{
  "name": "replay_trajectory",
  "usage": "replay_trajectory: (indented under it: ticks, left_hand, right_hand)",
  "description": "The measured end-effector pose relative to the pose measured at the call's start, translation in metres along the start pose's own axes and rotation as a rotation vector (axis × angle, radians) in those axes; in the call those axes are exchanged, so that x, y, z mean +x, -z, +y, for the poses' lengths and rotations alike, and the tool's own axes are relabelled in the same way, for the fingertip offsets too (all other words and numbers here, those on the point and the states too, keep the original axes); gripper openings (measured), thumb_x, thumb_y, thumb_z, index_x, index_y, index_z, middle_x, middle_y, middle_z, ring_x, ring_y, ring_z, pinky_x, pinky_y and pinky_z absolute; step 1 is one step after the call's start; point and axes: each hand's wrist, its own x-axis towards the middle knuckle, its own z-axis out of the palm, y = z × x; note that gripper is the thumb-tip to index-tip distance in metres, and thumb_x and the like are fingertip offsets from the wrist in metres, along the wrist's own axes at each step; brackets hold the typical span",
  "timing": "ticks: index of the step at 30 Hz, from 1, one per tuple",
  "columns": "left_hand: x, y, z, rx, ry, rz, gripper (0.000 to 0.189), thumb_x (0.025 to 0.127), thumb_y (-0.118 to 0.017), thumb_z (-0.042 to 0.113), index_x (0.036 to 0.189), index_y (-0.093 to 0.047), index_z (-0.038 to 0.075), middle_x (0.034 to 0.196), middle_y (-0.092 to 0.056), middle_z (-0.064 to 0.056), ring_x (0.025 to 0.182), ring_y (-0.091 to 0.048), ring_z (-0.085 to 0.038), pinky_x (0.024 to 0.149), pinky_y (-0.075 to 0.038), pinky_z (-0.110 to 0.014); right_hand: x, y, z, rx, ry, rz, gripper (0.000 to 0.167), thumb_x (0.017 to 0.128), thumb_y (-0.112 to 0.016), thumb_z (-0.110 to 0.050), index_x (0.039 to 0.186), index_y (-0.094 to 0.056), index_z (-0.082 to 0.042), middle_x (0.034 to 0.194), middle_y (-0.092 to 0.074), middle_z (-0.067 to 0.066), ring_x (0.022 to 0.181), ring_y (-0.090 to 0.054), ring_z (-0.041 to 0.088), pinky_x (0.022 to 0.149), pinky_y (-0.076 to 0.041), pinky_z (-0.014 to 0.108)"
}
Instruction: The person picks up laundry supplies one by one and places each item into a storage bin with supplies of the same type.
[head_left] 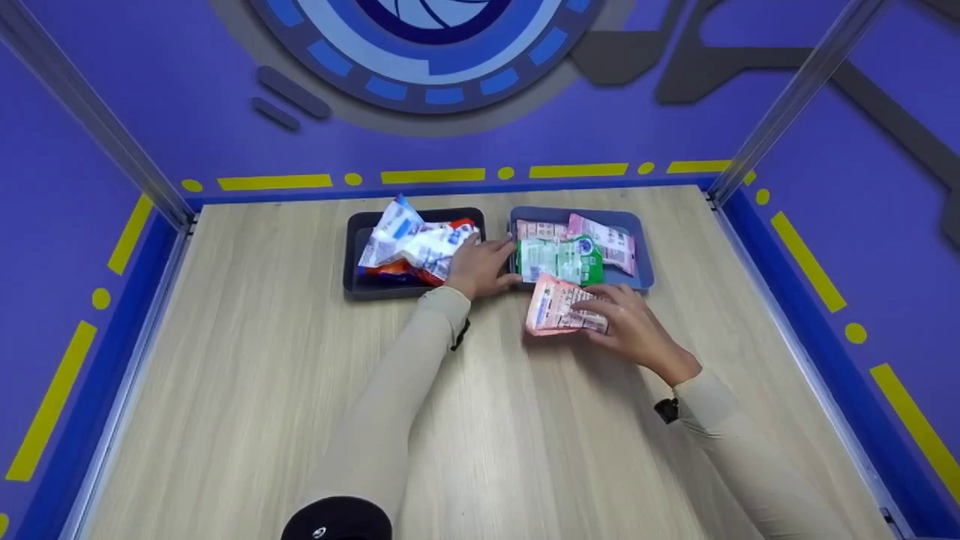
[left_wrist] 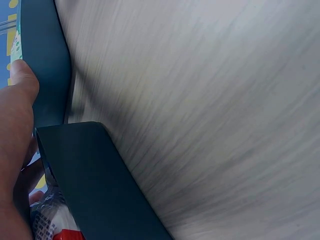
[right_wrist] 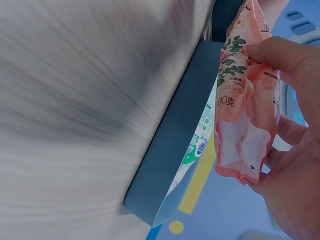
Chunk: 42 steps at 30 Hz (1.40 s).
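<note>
My right hand [head_left: 624,319] pinches a pink packet [head_left: 559,306] between thumb and fingers, just in front of the right tray [head_left: 646,277]. Leaves and printed lettering show on that pink packet [right_wrist: 245,92] in the right wrist view. Between the two trays is my left hand [head_left: 480,266], reaching across the right end of the left tray [head_left: 360,291]. Its thumb [left_wrist: 25,80] lies along the right tray's rim in the left wrist view, with the other fingers partly hidden behind the left tray's wall.
White and blue packets [head_left: 431,247], with red and orange ones under them, fill the left tray. A green-and-white packet [head_left: 559,261] and a pink-and-white packet [head_left: 609,244] lie in the right tray. Purple panels [head_left: 450,150] surround the wooden table [head_left: 247,375] at the back and sides.
</note>
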Motion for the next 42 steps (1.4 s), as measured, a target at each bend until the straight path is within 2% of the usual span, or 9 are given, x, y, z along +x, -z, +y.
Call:
replay_trajectory:
  ticks: [4,10,16,33,42]
  left_hand:
    - [-0.001,0.001,0.001,-0.01,0.002,0.004,0.079,0.098,-0.05,0.068,0.159,-0.039,0.018,0.165,-0.037,-0.003,0.146,-0.043,-0.023,0.126,-0.018,-0.05]
    - [-0.001,0.002,0.001,-0.001,-0.004,0.014,0.077,0.098,-0.05,0.067,0.158,-0.041,0.019,0.164,-0.038,-0.003,0.146,-0.044,-0.023,0.125,-0.02,-0.049]
    - [0.0,0.001,0.001,-0.001,-0.008,0.008,0.077,0.098,-0.05,0.068,0.158,-0.04,0.019,0.165,-0.037,-0.004,0.146,-0.044,-0.024,0.126,-0.02,-0.049]
    - [-0.002,0.002,0.002,-0.012,0.007,-0.01,0.078,0.099,-0.05,0.067,0.16,-0.037,0.02,0.166,-0.033,-0.001,0.148,-0.041,-0.023,0.126,-0.016,-0.05]
    - [-0.001,0.002,0.001,-0.019,0.001,-0.003,0.078,0.098,-0.051,0.067,0.159,-0.038,0.02,0.166,-0.034,-0.001,0.147,-0.042,-0.023,0.126,-0.017,-0.049]
  right_hand:
    - [0.002,0.004,0.002,0.001,0.001,0.0,0.039,0.083,-0.086,-0.011,0.121,-0.076,-0.016,0.135,-0.063,0.015,0.123,-0.053,0.039,0.101,-0.044,0.061]
    - [0.009,0.01,0.008,-0.028,0.034,0.024,0.039,0.081,-0.088,-0.012,0.119,-0.077,-0.015,0.131,-0.064,0.017,0.119,-0.055,0.041,0.095,-0.045,0.063]
    - [0.014,0.016,0.015,-0.043,0.012,0.032,0.042,0.079,-0.09,-0.012,0.119,-0.076,-0.014,0.132,-0.064,0.017,0.119,-0.054,0.041,0.094,-0.047,0.063]
    - [0.025,0.021,0.03,-0.081,0.004,0.056,0.043,0.08,-0.089,-0.014,0.121,-0.075,-0.013,0.131,-0.063,0.019,0.108,-0.054,0.038,0.086,-0.048,0.053]
    - [0.029,0.024,0.039,-0.084,0.001,0.066,0.042,0.082,-0.087,-0.014,0.122,-0.074,-0.012,0.131,-0.063,0.021,0.11,-0.054,0.041,0.088,-0.044,0.06]
